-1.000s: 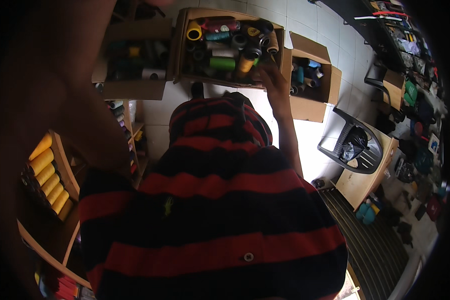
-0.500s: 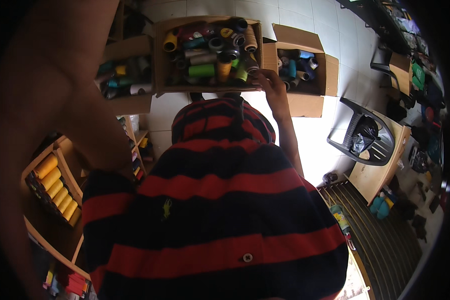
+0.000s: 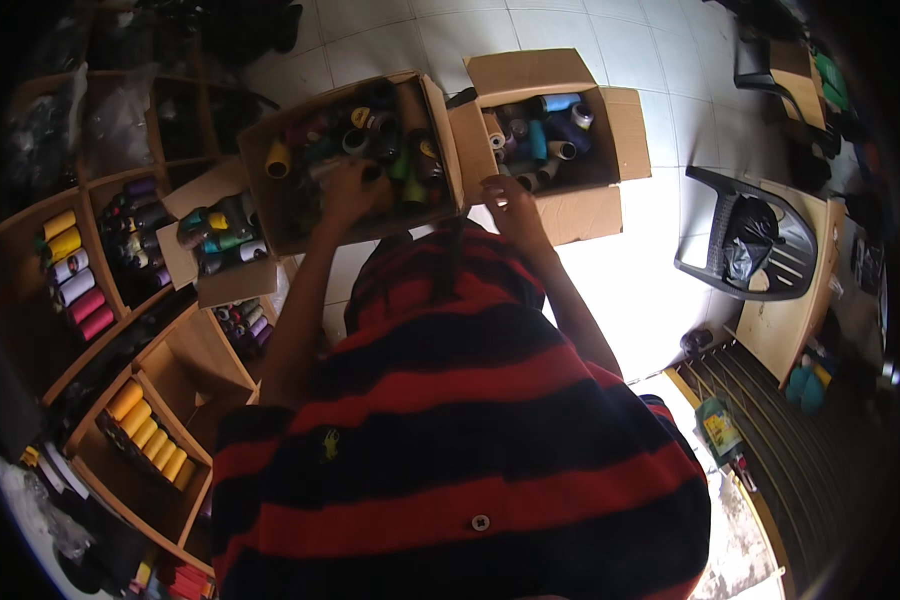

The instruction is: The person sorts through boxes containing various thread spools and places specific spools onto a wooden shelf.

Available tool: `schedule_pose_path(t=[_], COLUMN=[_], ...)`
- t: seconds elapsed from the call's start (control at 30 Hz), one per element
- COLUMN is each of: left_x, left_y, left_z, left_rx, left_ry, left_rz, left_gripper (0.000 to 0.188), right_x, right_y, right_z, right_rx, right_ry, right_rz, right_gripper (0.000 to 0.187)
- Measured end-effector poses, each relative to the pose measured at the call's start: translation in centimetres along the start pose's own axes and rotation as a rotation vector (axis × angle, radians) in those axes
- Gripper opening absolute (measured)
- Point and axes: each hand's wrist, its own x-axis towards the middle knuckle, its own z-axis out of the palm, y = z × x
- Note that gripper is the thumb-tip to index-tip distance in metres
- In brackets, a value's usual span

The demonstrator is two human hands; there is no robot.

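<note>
A person's left hand (image 3: 350, 195) reaches into the large box (image 3: 445, 145) among thread spools (image 3: 277, 158), fingers bent downward; whether they grip one cannot be told. Just right of the large box, the right hand (image 3: 515, 212) is near a smaller box (image 3: 582, 217), fingers loosely curled, any hold unclear. Such crowded spools probably handle best pinched at one end and eased straight up.

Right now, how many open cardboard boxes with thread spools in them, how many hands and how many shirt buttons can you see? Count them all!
Open cardboard boxes with thread spools inside: 3
Left hand and right hand: 2
White shirt button: 1
Total: 6
</note>
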Motion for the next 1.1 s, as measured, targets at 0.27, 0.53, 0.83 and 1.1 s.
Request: schedule_pose_path(t=[0.27, 0.53, 0.83, 1.1], left_x=[-5.4, -11.2, -9.7, -11.8], left_y=[-0.6, -6.0, -10.4, -13.4], left_z=[2.2, -2.9, -2.7, -4.8], left_rx=[-0.081, -0.115, -0.153, -0.458], left_ry=[0.113, 0.448, 0.445, 0.357], left_rz=[-0.246, -0.581, -0.404, -0.19], left_gripper=[0.032, 0.03, 0.016, 0.014], right_x=[4.0, 5.2, 5.3, 4.8], right_y=[-2.7, -4.8, -1.9, -2.2], right_z=[3.8, 7.0, 16.8, 24.9], right_rx=[-0.313, -0.37, -0.447, -1.081], right_ry=[-0.37, -0.539, -0.587, -0.364], right_rz=[-0.356, -0.432, -0.428, -0.282], right_gripper=[0.024, 0.024, 0.029, 0.052])
